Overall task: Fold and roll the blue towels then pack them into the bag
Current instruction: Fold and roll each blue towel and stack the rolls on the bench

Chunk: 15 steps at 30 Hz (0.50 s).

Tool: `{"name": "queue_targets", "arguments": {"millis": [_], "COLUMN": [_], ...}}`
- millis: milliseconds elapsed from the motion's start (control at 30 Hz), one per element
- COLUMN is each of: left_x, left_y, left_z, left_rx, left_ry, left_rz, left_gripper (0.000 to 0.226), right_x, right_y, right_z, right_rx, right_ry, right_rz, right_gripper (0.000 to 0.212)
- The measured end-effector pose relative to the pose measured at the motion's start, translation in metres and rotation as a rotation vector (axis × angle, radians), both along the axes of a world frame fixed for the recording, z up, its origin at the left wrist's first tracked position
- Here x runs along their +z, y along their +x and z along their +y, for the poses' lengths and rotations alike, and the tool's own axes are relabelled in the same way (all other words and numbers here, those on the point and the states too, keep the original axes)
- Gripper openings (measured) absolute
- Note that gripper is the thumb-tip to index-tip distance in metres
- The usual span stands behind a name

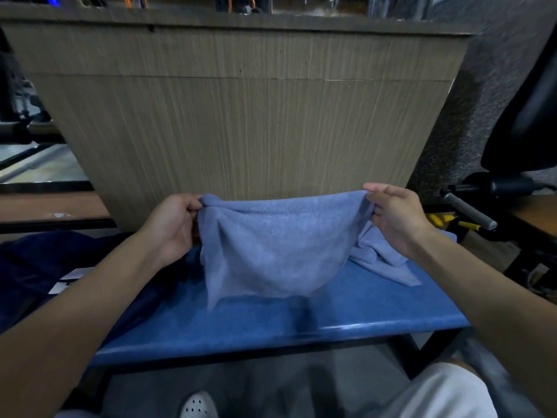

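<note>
From the head view, both forearms reach forward from the lower corners and the two hands are raised above the blue worktop (301,322). The left hand (177,224) has its fingers curled inward and its thumb on top, pinching one upper corner of a light blue towel (271,245). The right hand (394,218) pinches the opposite upper corner between thumb and forefinger, its other fingers loosely extended. The towel's top edge sags in a shallow curve between the hands, and its body hangs down in a rounded pouch, the bottom edge close to the worktop surface; whether it touches cannot be told.

A second light blue cloth (388,262) lies rumpled on the worktop under and just beyond the right wrist. A heap of dark navy fabric (39,267) sits at the left end, beneath the left forearm. A wood-grain panel (241,116) stands upright behind the worktop, and a black chair (527,122) is at the right.
</note>
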<state>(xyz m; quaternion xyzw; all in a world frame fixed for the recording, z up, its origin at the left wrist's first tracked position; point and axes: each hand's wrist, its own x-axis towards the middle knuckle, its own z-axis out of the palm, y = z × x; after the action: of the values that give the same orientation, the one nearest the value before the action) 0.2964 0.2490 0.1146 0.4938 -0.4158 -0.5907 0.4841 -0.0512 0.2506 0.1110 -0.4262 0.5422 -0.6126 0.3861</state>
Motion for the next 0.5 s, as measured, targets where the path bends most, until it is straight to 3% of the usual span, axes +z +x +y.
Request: {"name": "queue_targets", "arguments": {"millis": [200,500], "left_x": [-0.007,-0.009], "left_y": [-0.007,-0.008], "left_z": [0.001,0.0], "left_rx": [-0.002,0.081], "left_ry": [-0.01,-0.167], "left_rz": [-0.102,-0.145], "left_gripper": [0.023,0.023], "right_x": [0.003,0.002], "right_y": [0.0,-0.013], "right_z": [0.0,-0.003], "right_rx": [0.022,-0.029], "right_ry": [-0.04,-0.003], "right_rz": [0.039,0.14], "right_gripper": [0.008,0.018]}}
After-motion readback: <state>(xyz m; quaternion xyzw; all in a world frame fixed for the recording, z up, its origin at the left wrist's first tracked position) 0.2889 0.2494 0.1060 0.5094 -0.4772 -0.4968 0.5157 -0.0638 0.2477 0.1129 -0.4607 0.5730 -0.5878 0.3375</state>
